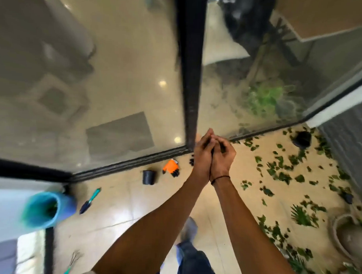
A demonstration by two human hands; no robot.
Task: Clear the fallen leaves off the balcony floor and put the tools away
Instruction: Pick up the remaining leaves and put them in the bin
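From the head camera, the left hand (pixel 203 156) and right hand (pixel 221 158) are pressing palm to palm above the balcony floor (pixel 132 205), fingers mostly straight, holding nothing. Fallen leaves (pixel 281 173) are lying thick toward the floor's right edge, leaving open room in the middle. A trowel (pixel 89 201), black pot (pixel 148 177) and orange glove (pixel 171 167) are sitting along the glass door's track (pixel 121 165). Motion is blurring the blue container (pixel 48 210) at left.
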